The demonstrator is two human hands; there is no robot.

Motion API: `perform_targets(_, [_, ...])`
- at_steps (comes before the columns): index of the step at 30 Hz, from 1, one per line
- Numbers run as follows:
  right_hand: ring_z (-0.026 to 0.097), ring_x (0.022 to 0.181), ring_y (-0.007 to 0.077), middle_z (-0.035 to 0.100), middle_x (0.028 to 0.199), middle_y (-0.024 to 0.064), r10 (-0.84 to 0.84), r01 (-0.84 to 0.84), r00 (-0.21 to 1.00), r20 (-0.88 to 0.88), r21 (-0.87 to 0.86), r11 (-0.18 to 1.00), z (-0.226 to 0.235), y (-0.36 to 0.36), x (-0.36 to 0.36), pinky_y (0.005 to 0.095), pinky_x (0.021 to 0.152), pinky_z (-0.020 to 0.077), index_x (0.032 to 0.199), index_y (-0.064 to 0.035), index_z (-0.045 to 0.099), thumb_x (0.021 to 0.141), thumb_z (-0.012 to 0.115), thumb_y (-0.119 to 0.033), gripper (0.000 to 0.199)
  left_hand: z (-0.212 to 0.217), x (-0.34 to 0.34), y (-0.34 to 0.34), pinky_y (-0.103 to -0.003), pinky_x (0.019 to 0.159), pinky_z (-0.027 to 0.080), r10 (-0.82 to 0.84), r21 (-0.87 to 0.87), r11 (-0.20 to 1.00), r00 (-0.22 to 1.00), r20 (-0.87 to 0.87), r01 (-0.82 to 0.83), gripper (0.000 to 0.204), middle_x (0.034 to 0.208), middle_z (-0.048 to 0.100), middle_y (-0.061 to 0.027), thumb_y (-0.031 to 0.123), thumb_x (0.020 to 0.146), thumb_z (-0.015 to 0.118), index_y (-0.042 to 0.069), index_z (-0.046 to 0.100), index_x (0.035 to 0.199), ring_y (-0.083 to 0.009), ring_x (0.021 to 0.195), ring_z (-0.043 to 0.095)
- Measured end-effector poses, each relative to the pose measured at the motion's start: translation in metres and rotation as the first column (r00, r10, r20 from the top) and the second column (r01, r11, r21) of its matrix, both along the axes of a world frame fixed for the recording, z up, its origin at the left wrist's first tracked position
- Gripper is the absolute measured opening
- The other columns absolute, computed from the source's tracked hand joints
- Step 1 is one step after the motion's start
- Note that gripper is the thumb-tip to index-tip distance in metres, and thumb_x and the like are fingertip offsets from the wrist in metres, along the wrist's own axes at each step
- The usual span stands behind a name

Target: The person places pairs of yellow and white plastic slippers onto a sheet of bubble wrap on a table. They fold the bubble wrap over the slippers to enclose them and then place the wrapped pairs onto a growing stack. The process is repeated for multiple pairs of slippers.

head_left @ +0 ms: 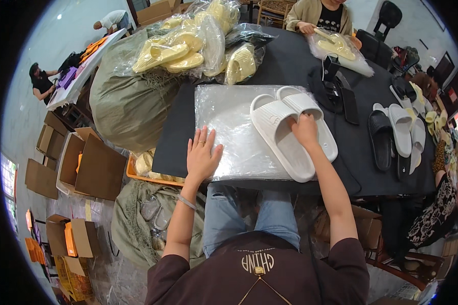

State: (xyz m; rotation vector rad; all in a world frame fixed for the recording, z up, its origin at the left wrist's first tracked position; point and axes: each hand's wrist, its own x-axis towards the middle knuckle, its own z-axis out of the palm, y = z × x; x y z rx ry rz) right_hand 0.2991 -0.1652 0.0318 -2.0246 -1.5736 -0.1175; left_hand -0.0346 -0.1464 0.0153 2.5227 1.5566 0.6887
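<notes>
A pair of white slide sandals [276, 133] lies side by side over a stack of clear plastic bags [228, 114] at the near edge of the black table. My right hand [304, 131] is closed on the pair where the two sandals meet, its fingertips partly hidden in the strap openings. Flat on the left part of the bag stack rests my left hand [203, 155], fingers spread and holding nothing.
Bagged yellow slides [175, 53] top a green sack [132, 101] at the left. A black stand [333, 84] and black and white slides [401, 129] occupy the table's right. Across it, a co-worker [323, 18] handles a yellow slide. Cardboard boxes [99, 168] line the floor at left.
</notes>
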Motion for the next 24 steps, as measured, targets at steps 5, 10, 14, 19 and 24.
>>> perform_targets(5, [0.057,0.091,0.0447,0.061,0.094,0.0291,0.003,0.002,0.998,-0.056,0.098,0.995,0.027,0.000,0.003,0.0486,0.081,0.0457,0.095,0.0077,0.062,0.079,0.063,-0.021,0.033,0.001,-0.002,0.002,-0.047,0.110,0.019,0.003,0.008,1.000,1.000,0.008,-0.003,0.053,0.145,0.034,-0.0144,0.038,0.090,0.048,0.011,0.046,0.135,-0.0296,0.137,0.028])
perform_targets(10, [0.060,0.080,0.0439,0.061,0.084,0.0302,-0.045,0.026,0.997,0.057,0.302,0.953,0.109,-0.037,0.038,0.0470,0.074,0.0480,0.083,0.0083,0.063,0.078,0.063,-0.018,0.027,-0.001,-0.001,-0.001,-0.046,0.111,0.019,0.025,-0.014,1.000,0.999,-0.024,-0.026,0.050,0.147,0.032,-0.0105,0.038,0.092,0.044,0.014,0.044,0.137,-0.0271,0.138,0.025])
perform_targets(14, [0.063,0.081,0.0381,0.064,0.084,0.0255,-0.056,0.062,0.997,-0.062,0.094,0.994,0.126,-0.097,0.124,0.0440,0.072,0.0467,0.089,0.0055,0.065,0.079,0.060,-0.018,0.026,0.000,0.001,0.001,-0.047,0.110,0.019,0.009,0.005,1.000,1.000,-0.008,-0.008,0.051,0.146,0.034,-0.0126,0.038,0.091,0.046,0.013,0.045,0.136,-0.0282,0.137,0.026])
perform_targets(19, [0.062,0.090,0.0382,0.064,0.094,0.0252,-0.125,0.125,0.979,-0.161,-0.011,0.992,0.050,-0.186,0.204,0.0417,0.078,0.0456,0.098,0.0051,0.062,0.078,0.057,-0.017,0.030,-0.001,0.000,0.000,-0.047,0.110,0.020,0.006,0.001,1.000,1.000,0.020,-0.006,0.052,0.145,0.035,-0.0139,0.038,0.090,0.047,0.012,0.046,0.135,-0.0293,0.137,0.027])
perform_targets(24, [0.058,0.091,0.0435,0.063,0.092,0.0268,-0.337,0.325,0.938,-0.077,-0.131,0.936,-0.002,-0.243,0.222,0.0434,0.079,0.0453,0.096,0.0046,0.062,0.073,0.059,-0.013,0.029,-0.002,0.001,0.001,-0.048,0.110,0.020,0.005,0.011,1.000,1.000,0.010,-0.005,0.052,0.145,0.035,-0.0141,0.037,0.090,0.049,0.012,0.046,0.135,-0.0298,0.136,0.028])
